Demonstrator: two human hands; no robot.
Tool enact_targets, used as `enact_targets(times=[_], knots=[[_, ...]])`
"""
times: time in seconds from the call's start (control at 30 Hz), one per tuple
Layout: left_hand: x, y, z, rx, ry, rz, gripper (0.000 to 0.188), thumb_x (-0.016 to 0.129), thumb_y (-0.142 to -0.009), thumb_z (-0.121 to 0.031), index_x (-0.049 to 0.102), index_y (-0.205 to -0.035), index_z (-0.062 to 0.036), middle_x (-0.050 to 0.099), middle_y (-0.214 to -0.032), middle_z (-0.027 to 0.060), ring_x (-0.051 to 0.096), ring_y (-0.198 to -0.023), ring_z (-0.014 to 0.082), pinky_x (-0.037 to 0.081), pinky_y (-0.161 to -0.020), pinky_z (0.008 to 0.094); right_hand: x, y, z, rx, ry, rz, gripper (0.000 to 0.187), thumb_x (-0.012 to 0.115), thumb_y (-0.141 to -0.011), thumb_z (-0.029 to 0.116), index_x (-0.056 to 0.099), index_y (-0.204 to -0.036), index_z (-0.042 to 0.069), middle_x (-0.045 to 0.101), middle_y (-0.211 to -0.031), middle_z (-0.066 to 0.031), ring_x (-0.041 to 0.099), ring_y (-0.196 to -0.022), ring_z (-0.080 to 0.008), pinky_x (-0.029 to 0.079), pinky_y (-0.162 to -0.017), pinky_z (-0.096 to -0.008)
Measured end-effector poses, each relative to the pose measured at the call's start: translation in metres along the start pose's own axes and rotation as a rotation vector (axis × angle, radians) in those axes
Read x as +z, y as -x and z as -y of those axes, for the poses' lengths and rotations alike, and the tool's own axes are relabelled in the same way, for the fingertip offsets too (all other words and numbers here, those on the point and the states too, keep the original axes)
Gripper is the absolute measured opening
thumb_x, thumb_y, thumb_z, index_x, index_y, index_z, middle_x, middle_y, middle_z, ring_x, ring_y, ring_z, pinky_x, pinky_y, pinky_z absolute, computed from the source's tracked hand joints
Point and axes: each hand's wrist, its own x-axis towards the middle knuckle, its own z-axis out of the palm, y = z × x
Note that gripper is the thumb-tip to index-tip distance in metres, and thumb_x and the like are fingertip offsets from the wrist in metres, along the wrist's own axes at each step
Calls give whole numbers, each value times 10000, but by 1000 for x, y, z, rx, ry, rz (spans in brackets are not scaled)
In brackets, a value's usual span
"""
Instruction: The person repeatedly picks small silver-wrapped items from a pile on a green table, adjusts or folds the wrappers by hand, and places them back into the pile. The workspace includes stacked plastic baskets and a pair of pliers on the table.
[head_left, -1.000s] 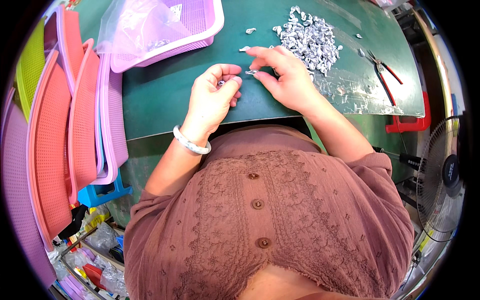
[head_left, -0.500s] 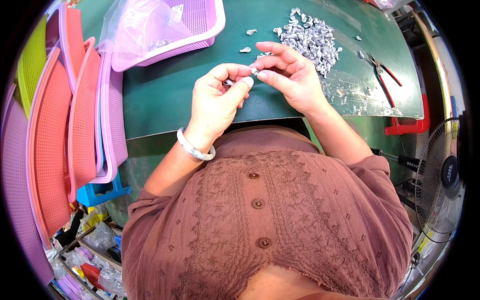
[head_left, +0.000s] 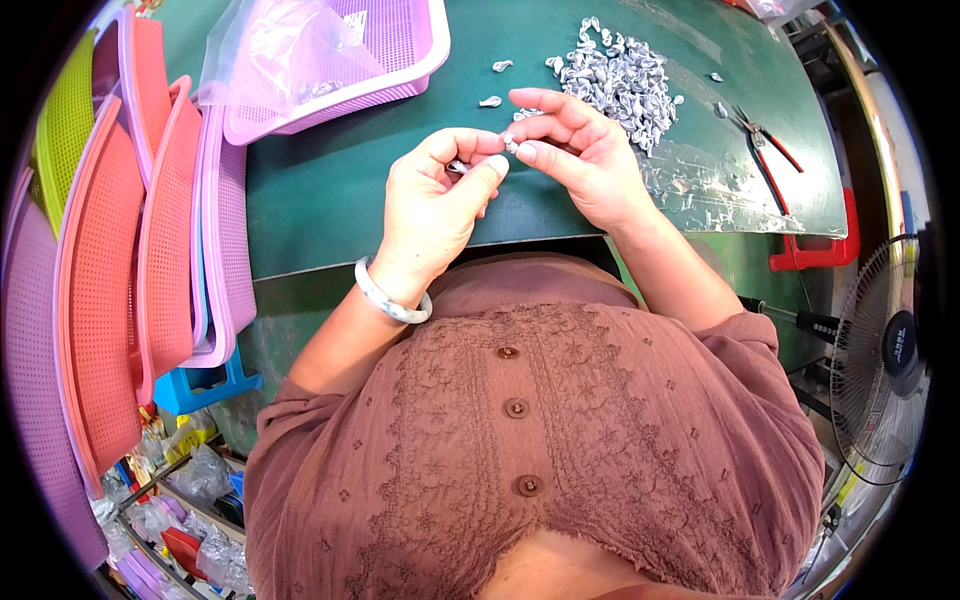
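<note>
Holding one small grey drop-shaped piece [head_left: 511, 144] together, the left hand [head_left: 432, 200] and the right hand [head_left: 597, 170] meet above the green flat surface [head_left: 350, 195], near its front edge. The left fingers are narrow and touch the piece from one side; the right fingers pinch it from the other side, while one more right finger is stretched away. Some dark, shiny thing shows within the curled left hand, too small to tell exactly. Beyond the hands, two similar grey pieces lie apart, and a loose heap of grey pieces [head_left: 625, 85] is behind the right hand. To the right of this heap lie metal pliers with red handles [head_left: 764, 150]. On the far left of the surface is a lilac perforated plastic basket [head_left: 410, 72], with a transparent plastic bag [head_left: 262, 60] in it and over its rim.
</note>
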Motion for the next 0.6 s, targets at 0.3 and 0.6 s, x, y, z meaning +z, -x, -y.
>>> enact_targets(times=[0.3, 0.6], knots=[[3, -4, 1, 54, 36, -49, 146, 587, -809, -38, 593, -951, -3, 543, -723, -16, 461, -560, 17, 359, -471, 144, -2, -2, -5, 66, -185, 41, 385, 601, -799, 48, 476, -1160, -6, 616, -907, -66, 565, -866, -112, 435, -808, -239], [3, -7, 0, 84, 104, 22, 133, 571, -827, -43, 597, -945, 12, 632, -765, 54, 494, -620, 25, 364, -519, 144, -1, -2, -6, 117, -291, 65, 379, 596, -803, 43, 471, -1154, -28, 619, -894, -82, 562, -813, -126, 444, -773, -249]])
